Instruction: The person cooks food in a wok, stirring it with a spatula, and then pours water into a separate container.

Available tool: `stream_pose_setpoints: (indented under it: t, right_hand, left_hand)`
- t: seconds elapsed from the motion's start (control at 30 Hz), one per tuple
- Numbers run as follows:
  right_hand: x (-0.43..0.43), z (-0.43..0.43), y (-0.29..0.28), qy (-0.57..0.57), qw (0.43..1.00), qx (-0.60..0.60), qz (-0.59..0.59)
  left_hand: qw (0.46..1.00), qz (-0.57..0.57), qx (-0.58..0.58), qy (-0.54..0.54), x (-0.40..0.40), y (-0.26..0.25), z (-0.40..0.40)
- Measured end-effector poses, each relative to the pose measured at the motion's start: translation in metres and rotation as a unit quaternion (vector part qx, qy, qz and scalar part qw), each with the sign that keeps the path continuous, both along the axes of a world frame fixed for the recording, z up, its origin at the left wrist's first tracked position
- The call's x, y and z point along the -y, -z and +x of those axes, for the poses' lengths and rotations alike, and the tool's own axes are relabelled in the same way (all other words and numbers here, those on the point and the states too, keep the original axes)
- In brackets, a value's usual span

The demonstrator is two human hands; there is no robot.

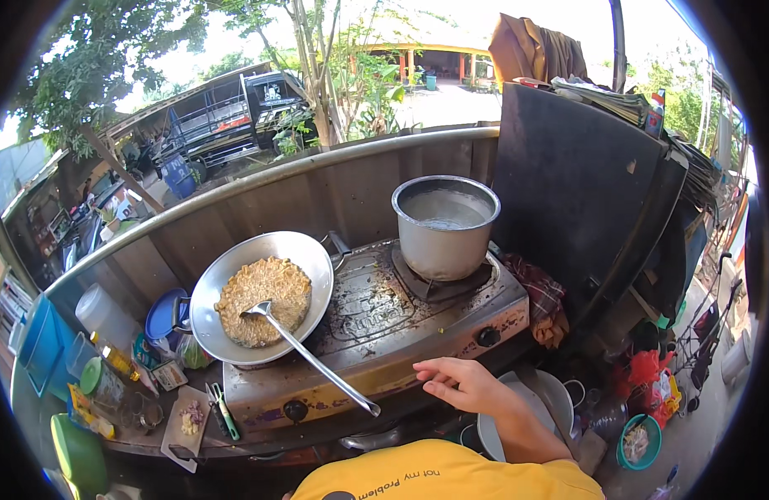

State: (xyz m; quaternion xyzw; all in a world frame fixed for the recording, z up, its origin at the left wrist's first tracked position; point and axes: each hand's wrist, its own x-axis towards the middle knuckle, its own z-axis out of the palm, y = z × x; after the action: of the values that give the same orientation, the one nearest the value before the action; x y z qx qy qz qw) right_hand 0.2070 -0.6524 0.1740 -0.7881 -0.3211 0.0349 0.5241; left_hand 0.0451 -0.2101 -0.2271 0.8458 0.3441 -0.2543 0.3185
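Note:
My right hand [450, 381] hovers in front of the stove's right side, below its right knob [489, 336], fingers loosely apart and holding nothing. My left hand is out of view. On the left burner of the metal gas stove [365, 319] sits a wok [203, 281] of bubbling brown food [265, 281]. A metal ladle [322, 365] rests in it, its handle sticking out over the stove's front edge. A metal pot [443, 250] of clear liquid stands on the right burner.
Left of the stove are a cutting board [178, 437] with chopped pieces, a green-handled peeler or knife [227, 412], a green-lidded jar [100, 384] and an oil bottle [115, 356]. A checked cloth [537, 287] hangs at the stove's right. A teal basin [653, 437] stands lower right.

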Motion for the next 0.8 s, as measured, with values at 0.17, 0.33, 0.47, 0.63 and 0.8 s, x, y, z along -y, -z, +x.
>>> stream_pose_setpoints:
  t: [0.17, 0.33, 0.47, 0.63, 0.8]
  right_hand:
    - [0.021, 0.007, 0.014, -0.011, 0.999, -0.039, -0.016]
    - [0.044, 0.013, 0.038, -0.056, 0.991, -0.106, -0.063]
    - [0.056, 0.013, 0.048, -0.082, 0.978, -0.156, -0.111]
    - [0.063, 0.018, 0.057, -0.084, 0.966, -0.177, -0.171]
    - [0.070, 0.024, 0.072, -0.085, 0.961, -0.124, -0.234]
  left_hand:
    - [1.000, 0.003, -0.006, -0.008, 0.021, 0.001, -0.005]
    - [1.000, 0.004, -0.016, -0.025, 0.035, 0.008, -0.024]
    - [0.999, 0.006, -0.028, -0.033, 0.043, 0.013, -0.036]
    - [0.999, 0.005, -0.037, -0.039, 0.052, 0.016, -0.046]
    - [0.999, 0.007, -0.035, -0.034, 0.059, 0.016, -0.044]
